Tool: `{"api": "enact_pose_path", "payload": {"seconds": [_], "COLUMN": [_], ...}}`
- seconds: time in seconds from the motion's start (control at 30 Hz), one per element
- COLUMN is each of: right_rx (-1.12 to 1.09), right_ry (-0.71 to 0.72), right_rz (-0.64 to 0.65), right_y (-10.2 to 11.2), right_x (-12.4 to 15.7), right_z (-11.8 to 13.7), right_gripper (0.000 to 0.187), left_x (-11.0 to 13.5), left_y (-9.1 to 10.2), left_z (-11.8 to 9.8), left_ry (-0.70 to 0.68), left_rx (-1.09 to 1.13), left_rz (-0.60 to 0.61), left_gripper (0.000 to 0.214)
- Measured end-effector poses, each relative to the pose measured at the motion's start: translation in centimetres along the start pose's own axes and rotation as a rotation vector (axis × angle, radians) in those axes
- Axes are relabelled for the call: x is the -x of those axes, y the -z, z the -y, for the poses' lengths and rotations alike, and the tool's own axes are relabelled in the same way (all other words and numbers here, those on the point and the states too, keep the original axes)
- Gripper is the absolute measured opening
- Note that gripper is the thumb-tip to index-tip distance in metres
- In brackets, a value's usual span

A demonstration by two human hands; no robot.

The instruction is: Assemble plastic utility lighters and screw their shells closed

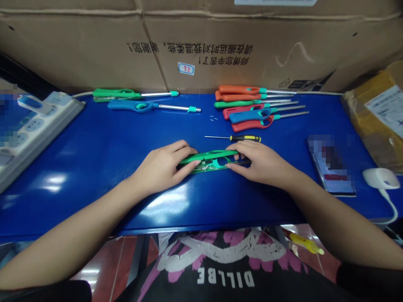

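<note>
Between my two hands is a green long-nosed lighter (209,159), its casing parted along one side so that the inner parts and a teal trigger show. My left hand (165,165) grips the left end of the handle, thumb along the lower edge. With thumb and fingers, my right hand (260,161) pinches the other end near the trigger. The metal tube is mostly hidden by that hand. Just beyond lies a screwdriver (245,138) with a black and yellow handle, its shaft toward the left. Several tiny screws or pins (214,118) are scattered behind it.
Lighters in orange, green, red and blue (252,113) lie stacked at the back right. A blue lighter (134,105) and a green lighter (115,94) rest back left. A power strip (40,126), phone (332,167), white charger (380,178) and cardboard box (201,25) surround the blue table (78,167).
</note>
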State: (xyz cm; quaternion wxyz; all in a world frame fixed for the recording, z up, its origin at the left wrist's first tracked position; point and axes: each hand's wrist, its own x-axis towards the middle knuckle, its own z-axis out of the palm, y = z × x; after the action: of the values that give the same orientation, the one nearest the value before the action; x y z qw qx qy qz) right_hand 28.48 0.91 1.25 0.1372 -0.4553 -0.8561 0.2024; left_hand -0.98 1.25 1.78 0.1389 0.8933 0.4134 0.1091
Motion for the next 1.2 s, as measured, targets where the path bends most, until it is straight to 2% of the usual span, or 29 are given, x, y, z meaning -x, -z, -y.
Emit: {"api": "enact_pose_path", "payload": {"seconds": [0.27,0.5,0.77,0.97,1.2], "right_rx": [-0.069,-0.240,-0.104,0.048,0.108], "right_ry": [-0.014,-0.039,0.151,0.223,0.265], "right_rz": [-0.037,-0.126,0.066,0.102,0.106], "right_y": [-0.1,1.6,2.1,2.1,2.0], "right_x": [0.0,0.2,0.3,0.3,0.4], "right_z": [0.1,-0.1,-0.7,-0.9,-1.0], "right_gripper": [0.031,0.019,0.014,0.017,0.020], "left_x": [0.0,0.1,0.2,0.3,0.3], "left_y": [-0.1,0.4,0.8,0.6,0.6], "left_z": [-0.2,-0.5,-0.3,-0.2,0.0], "left_ry": [-0.007,-0.033,-0.148,-0.172,-0.198], "left_rx": [-0.003,0.056,-0.011,-0.059,-0.065], "left_rz": [-0.006,-0.075,-0.047,-0.030,-0.017], "left_gripper": [0.036,0.034,0.030,0.029,0.028]}}
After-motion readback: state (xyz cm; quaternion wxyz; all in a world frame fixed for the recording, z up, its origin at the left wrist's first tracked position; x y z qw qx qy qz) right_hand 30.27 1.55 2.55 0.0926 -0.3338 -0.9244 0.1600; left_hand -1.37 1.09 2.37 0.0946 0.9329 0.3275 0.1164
